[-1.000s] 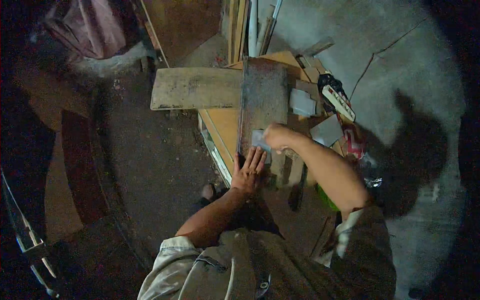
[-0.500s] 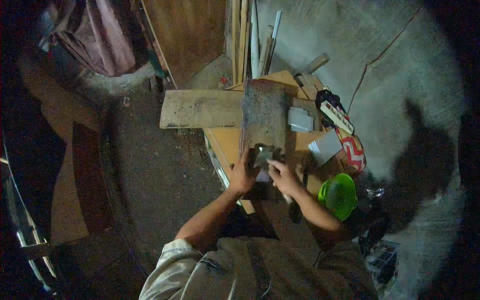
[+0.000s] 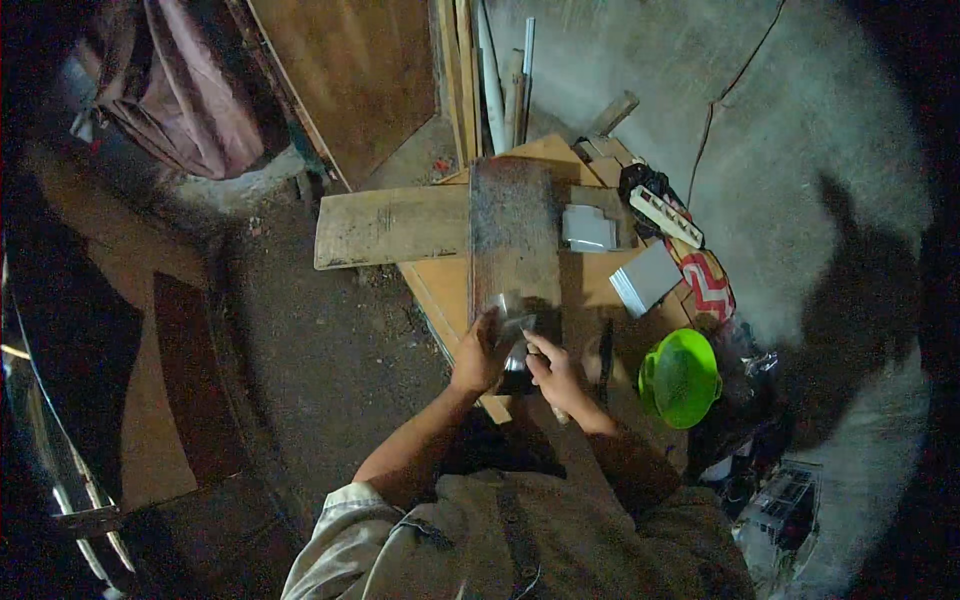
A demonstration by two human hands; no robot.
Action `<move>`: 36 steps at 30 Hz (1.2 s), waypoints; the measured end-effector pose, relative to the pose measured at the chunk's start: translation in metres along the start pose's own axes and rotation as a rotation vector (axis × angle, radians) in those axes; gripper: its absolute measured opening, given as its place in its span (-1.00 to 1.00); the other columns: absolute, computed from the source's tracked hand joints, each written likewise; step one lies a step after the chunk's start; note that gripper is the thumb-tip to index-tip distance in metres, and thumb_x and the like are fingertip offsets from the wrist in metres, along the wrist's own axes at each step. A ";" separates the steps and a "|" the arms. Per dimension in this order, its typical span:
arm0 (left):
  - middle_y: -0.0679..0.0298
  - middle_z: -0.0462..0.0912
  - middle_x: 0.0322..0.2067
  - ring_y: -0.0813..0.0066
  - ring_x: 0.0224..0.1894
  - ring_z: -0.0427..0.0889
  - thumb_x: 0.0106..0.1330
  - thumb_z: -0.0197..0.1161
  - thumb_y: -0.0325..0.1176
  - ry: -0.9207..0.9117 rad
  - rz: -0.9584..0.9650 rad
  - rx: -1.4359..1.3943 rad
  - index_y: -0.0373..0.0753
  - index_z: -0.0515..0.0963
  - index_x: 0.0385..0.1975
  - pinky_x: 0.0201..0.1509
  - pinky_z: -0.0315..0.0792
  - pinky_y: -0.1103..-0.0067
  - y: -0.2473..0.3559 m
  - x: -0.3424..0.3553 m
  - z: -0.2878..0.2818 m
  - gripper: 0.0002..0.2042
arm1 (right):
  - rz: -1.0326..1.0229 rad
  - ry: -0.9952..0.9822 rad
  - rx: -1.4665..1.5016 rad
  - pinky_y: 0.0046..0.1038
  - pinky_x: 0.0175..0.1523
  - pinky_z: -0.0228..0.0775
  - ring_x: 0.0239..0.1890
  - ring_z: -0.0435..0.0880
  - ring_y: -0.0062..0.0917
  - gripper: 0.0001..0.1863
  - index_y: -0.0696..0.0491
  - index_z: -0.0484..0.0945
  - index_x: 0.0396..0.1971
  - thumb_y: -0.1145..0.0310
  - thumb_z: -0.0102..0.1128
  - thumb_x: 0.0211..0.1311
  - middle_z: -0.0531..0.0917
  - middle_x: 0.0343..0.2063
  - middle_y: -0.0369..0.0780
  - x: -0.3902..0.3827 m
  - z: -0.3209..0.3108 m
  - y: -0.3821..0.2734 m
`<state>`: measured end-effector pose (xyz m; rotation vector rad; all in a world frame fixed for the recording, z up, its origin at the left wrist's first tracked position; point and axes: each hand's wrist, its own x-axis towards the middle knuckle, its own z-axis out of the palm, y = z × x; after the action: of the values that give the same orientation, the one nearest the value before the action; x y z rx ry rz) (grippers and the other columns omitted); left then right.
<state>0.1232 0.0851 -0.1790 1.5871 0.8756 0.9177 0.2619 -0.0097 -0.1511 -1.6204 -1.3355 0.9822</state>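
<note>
My left hand (image 3: 479, 355) holds the edge of a thin shiny sheet (image 3: 503, 302) low over the near end of a dark, worn board (image 3: 512, 215). Closed around a pale-handled tool is my right hand (image 3: 560, 377); the handle end (image 3: 561, 415) sticks out below the palm. The tool's front end reaches toward the sheet, and glare hides its exact shape. Both hands are close together, nearly meeting at the sheet. Two small stacks of pale flat sheets, one near the board (image 3: 588, 229) and one farther right (image 3: 645, 279), lie on the tabletop.
A lighter plank (image 3: 393, 226) crosses under the dark board and juts out left. At right stand a green plastic basket (image 3: 683, 378), a white power strip (image 3: 666, 218) and a red-and-white patterned cloth (image 3: 710, 290). Wooden strips (image 3: 452, 85) lean at the back near the concrete wall (image 3: 790, 130).
The view has shifted slightly. The shiny sheet now catches more light between my hands, and the tool has tilted a little. Both hands keep their grip.
</note>
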 end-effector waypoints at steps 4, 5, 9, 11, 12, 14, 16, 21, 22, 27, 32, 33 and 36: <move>-0.07 0.50 -0.30 -0.05 -0.18 0.46 0.06 0.19 -0.40 -0.003 0.133 0.421 -0.36 0.34 -0.10 -0.15 0.38 0.32 0.037 -0.003 -0.015 -0.62 | 0.007 0.049 -0.020 -0.54 -0.45 0.35 -0.63 0.33 -0.69 -0.54 0.04 0.23 0.16 0.29 -0.07 0.27 0.43 -0.58 -0.32 -0.009 -0.009 -0.011; -0.07 0.50 -0.30 -0.05 -0.18 0.46 0.06 0.19 -0.40 -0.002 0.129 0.424 -0.36 0.34 -0.10 -0.15 0.38 0.32 0.032 -0.005 -0.018 -0.62 | 0.008 0.045 -0.017 -0.54 -0.45 0.35 -0.63 0.33 -0.69 -0.54 0.04 0.23 0.16 0.29 -0.07 0.27 0.43 -0.58 -0.32 -0.011 -0.008 -0.009; -0.06 0.50 -0.29 -0.05 -0.20 0.47 0.03 0.23 -0.37 0.035 0.105 0.420 -0.36 0.37 -0.13 -0.16 0.39 0.32 0.034 -0.020 -0.018 -0.61 | 0.003 0.050 -0.039 -0.53 -0.41 0.35 -0.56 0.39 -0.69 -0.55 0.03 0.24 0.16 0.31 -0.07 0.27 0.47 -0.50 -0.29 -0.019 -0.012 -0.005; -0.05 0.51 -0.29 -0.07 -0.24 0.48 0.03 0.23 -0.36 0.081 0.189 0.458 -0.37 0.40 -0.17 -0.20 0.40 0.32 0.045 -0.020 -0.016 -0.64 | 0.012 0.030 0.000 -0.53 -0.38 0.35 -0.53 0.40 -0.69 -0.55 0.02 0.24 0.16 0.31 -0.07 0.27 0.48 -0.48 -0.26 -0.025 -0.011 -0.005; -0.03 0.53 -0.30 -0.07 -0.28 0.49 0.04 0.22 -0.36 -0.040 0.195 0.337 -0.36 0.43 -0.21 -0.23 0.41 0.33 0.047 -0.015 -0.015 -0.68 | -0.012 0.033 -0.002 -0.52 -0.37 0.35 -0.52 0.38 -0.68 -0.56 0.02 0.23 0.16 0.31 -0.07 0.28 0.47 -0.47 -0.26 -0.028 -0.008 -0.005; -0.01 0.54 -0.32 -0.06 -0.32 0.51 0.06 0.21 -0.36 -0.159 0.198 0.217 -0.36 0.47 -0.26 -0.25 0.42 0.33 0.048 -0.014 -0.014 -0.73 | -0.037 0.035 -0.003 -0.51 -0.35 0.34 -0.51 0.36 -0.68 -0.56 0.02 0.23 0.16 0.30 -0.07 0.28 0.47 -0.47 -0.25 -0.031 -0.003 -0.014; 0.02 0.56 -0.38 -0.03 -0.37 0.53 0.04 0.18 -0.41 -0.292 0.015 0.118 -0.33 0.50 -0.30 -0.30 0.43 0.34 0.050 -0.018 -0.011 -0.78 | -0.187 0.140 -0.040 -0.49 -0.31 0.33 -0.48 0.36 -0.68 -0.56 0.06 0.24 0.15 0.31 -0.09 0.29 0.52 -0.41 -0.20 -0.036 0.001 -0.025; 0.05 0.56 -0.47 0.02 -0.41 0.53 -0.03 0.17 -0.46 -0.172 0.155 0.282 -0.30 0.50 -0.31 -0.36 0.41 0.32 0.071 -0.019 -0.011 -0.77 | -0.127 0.122 0.057 -0.43 0.08 0.23 0.07 0.42 -0.30 -0.59 0.15 0.27 0.11 0.40 -0.10 0.26 0.47 -0.03 -0.06 -0.045 -0.004 -0.058; 0.03 0.55 -0.48 0.01 -0.42 0.52 -0.07 0.18 -0.48 -0.148 0.239 0.346 -0.31 0.50 -0.33 -0.38 0.40 0.31 0.075 -0.018 -0.012 -0.76 | -0.129 0.125 0.054 -0.43 0.08 0.23 0.07 0.42 -0.30 -0.59 0.15 0.27 0.11 0.40 -0.10 0.26 0.47 -0.03 -0.06 -0.048 -0.008 -0.073; 0.05 0.55 -0.45 0.09 -0.41 0.53 -0.14 0.21 -0.47 -0.085 0.466 0.390 -0.36 0.50 -0.34 -0.38 0.41 0.44 0.122 -0.029 -0.034 -0.71 | -0.226 0.232 -0.144 -0.51 -0.13 0.36 -0.23 0.59 -0.45 -0.65 0.16 0.40 0.00 0.46 0.00 0.19 0.59 -0.24 -0.09 -0.067 -0.021 -0.119; 0.16 0.54 -0.49 0.24 -0.47 0.54 -0.15 0.14 -0.40 -0.087 0.761 0.357 -0.40 0.52 -0.30 -0.38 0.39 0.38 0.169 -0.040 -0.047 -0.66 | -0.354 0.342 -0.217 -0.63 -0.37 0.34 -0.52 0.49 -0.69 -0.70 0.16 0.49 -0.11 0.52 0.11 0.11 0.61 -0.47 -0.17 -0.093 -0.023 -0.141; 0.16 0.57 -0.44 0.31 -0.46 0.56 -0.16 0.12 -0.43 -0.114 0.748 0.443 -0.42 0.51 -0.22 -0.37 0.42 0.44 0.180 -0.043 -0.052 -0.59 | -0.350 0.339 -0.167 -0.56 -0.23 0.36 -0.39 0.55 -0.58 -0.72 0.17 0.52 -0.17 0.54 0.16 0.05 0.61 -0.39 -0.12 -0.096 -0.024 -0.145; 0.16 0.58 -0.43 0.37 -0.46 0.57 -0.19 0.11 -0.41 -0.021 0.916 0.508 -0.41 0.52 -0.21 -0.36 0.42 0.52 0.200 -0.050 -0.056 -0.57 | -0.372 0.409 0.050 -0.48 -0.11 0.38 -0.30 0.61 -0.48 -0.74 0.17 0.56 -0.27 0.55 0.26 -0.07 0.62 -0.34 -0.10 -0.115 -0.014 -0.138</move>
<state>0.0672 0.0284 0.0194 2.5169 0.3326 1.3576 0.2082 -0.1078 -0.0100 -1.3746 -1.2509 0.4297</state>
